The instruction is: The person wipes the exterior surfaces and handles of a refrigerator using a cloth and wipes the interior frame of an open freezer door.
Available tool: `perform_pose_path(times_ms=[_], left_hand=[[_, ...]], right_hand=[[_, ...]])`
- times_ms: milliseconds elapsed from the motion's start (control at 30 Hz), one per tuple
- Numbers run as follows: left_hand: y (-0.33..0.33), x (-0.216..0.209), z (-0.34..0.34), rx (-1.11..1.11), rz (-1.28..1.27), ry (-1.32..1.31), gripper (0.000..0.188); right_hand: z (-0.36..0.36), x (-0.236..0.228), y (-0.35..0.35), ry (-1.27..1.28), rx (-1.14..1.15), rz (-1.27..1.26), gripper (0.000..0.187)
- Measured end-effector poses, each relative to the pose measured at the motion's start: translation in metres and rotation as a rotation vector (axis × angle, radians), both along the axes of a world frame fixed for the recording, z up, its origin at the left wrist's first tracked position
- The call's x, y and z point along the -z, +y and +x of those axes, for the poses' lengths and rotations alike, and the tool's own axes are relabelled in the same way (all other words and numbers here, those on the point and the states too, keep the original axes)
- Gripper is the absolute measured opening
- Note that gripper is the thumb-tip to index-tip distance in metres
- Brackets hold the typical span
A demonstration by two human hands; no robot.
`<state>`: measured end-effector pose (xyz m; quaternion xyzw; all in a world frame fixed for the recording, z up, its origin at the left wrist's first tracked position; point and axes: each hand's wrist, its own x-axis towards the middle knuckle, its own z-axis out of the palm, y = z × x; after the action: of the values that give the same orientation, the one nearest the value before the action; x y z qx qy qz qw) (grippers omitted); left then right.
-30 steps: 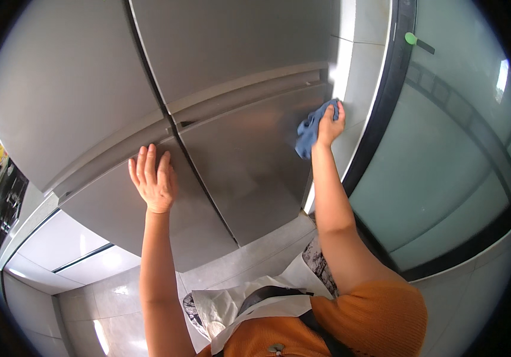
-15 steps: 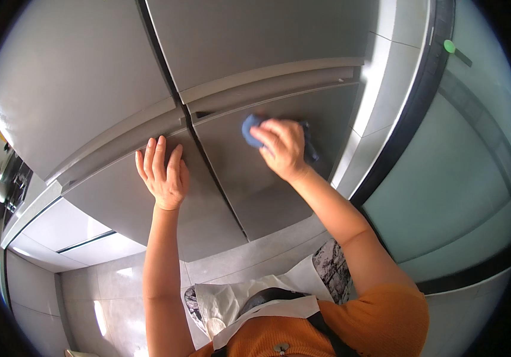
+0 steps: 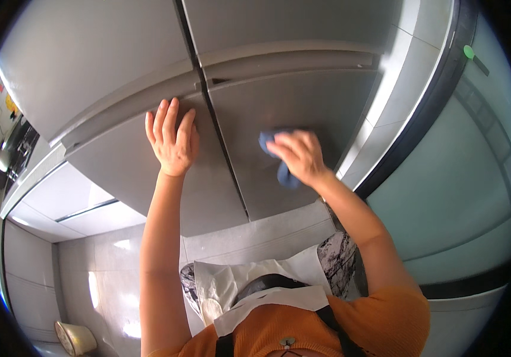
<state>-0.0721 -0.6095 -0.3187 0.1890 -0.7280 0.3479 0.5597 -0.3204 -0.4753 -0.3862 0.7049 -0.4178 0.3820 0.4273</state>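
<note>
A grey refrigerator (image 3: 112, 53) with several doors fills the view ahead. On its lower right door (image 3: 237, 119) my right hand (image 3: 303, 154) presses a blue cloth (image 3: 286, 177), its fingers closed around it. Part of the cloth hangs below the palm, and the hand is a little blurred. Against the top of the lower left door (image 3: 130, 160) rests my left hand (image 3: 175, 137), fingers stretched out and holding nothing. Its fingertips reach up to the recessed handle strip (image 3: 130, 107).
White cabinets (image 3: 68, 220) and a stove with a pot (image 3: 11, 152) stand at the left. A frosted glass door (image 3: 440, 184) with a dark frame is on the right. A round bin (image 3: 75, 338) sits on the tiled floor (image 3: 124, 256) at lower left.
My right hand has slid lower on the right door with the cloth. The view has tilted, so the refrigerator appears higher, and the bin has come more into sight. My left hand stays on its door.
</note>
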Motion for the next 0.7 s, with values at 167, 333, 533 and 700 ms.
perform_pose_path(times_ms=[167, 333, 533, 700], left_hand=[[-0.004, 0.000, 0.002, 0.048, 0.003, -0.023, 0.029], [0.017, 0.025, 0.011, 0.141, 0.169, 0.022, 0.030], [0.051, 0.156, 0.023, 0.073, 0.555, 0.044, 0.033], [0.054, 0.205, 0.020, 0.108, 0.745, 0.011, 0.029]], right_hand=[[0.034, -0.113, -0.048, -0.127, 0.007, -0.310, 0.038], [0.061, -0.080, -0.061, -0.212, -0.095, -0.201, 0.040], [0.058, 0.030, -0.066, -0.032, -0.216, -0.071, 0.030], [0.029, 0.160, -0.069, 0.364, -0.218, 0.124, 0.016]])
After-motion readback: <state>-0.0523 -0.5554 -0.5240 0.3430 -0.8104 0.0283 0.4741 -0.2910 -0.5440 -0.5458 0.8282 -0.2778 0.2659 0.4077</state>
